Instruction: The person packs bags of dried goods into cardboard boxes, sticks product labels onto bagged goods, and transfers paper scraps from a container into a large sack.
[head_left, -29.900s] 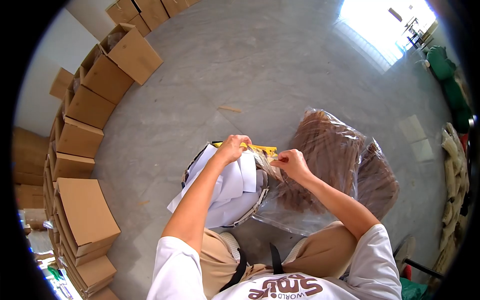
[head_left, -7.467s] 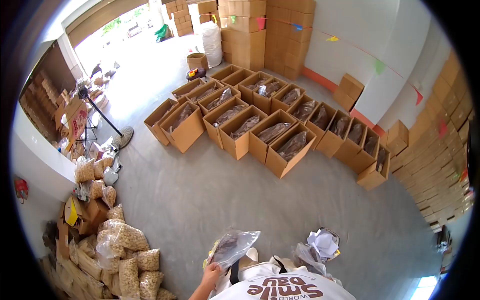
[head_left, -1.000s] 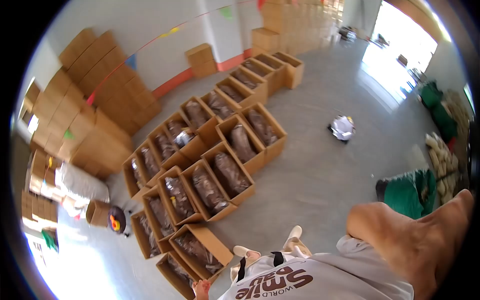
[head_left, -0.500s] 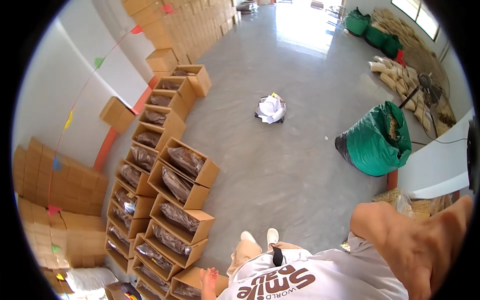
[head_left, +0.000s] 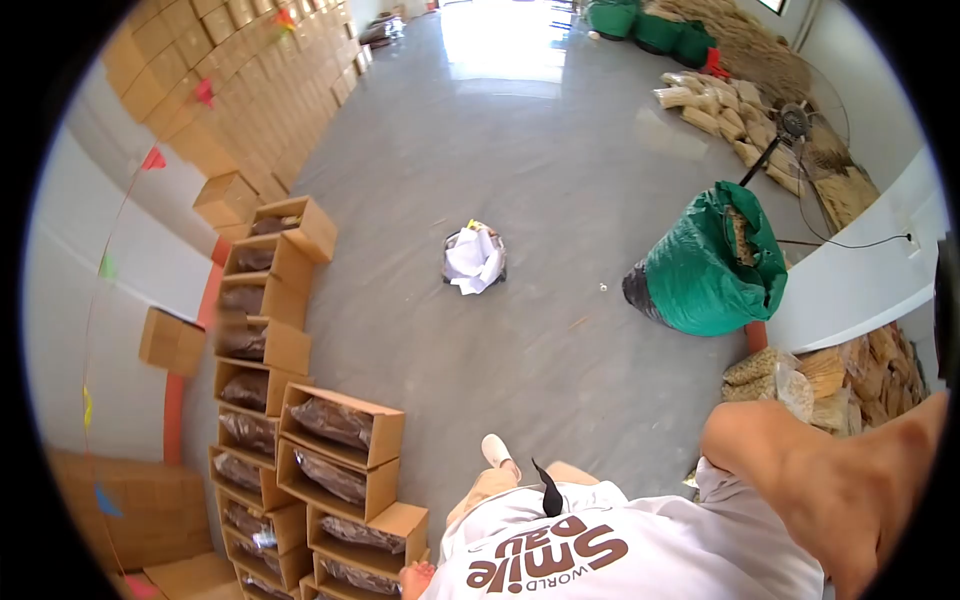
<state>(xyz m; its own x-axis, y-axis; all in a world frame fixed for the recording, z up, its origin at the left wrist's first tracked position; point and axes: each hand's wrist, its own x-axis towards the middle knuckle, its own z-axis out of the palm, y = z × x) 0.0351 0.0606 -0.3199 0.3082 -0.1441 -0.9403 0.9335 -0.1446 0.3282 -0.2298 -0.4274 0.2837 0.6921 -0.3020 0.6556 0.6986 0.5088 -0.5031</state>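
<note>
My left hand [head_left: 416, 578] hangs at my side by the bottom edge, only partly in view. Its fingers look loosely apart with nothing in them. Close to it stand open cardboard boxes [head_left: 385, 520] with dark contents in clear plastic bags [head_left: 345, 535]. My right arm [head_left: 800, 480] is bent up close to the camera at the right. The fingers of that hand do not show, so whatever it may hold is hidden.
Further open boxes [head_left: 335, 425] line the left side, with stacked closed cartons [head_left: 230, 90] behind. A bin stuffed with white paper [head_left: 473, 262] stands mid-floor. To the right are a green sack [head_left: 700, 270], a fan [head_left: 793, 122] and filled bags [head_left: 830, 375].
I have moved forward and the view has turned, so the boxes, bin and green sack sit further left. My left hand has dropped lower, nearly out of view. My right arm stays raised.
</note>
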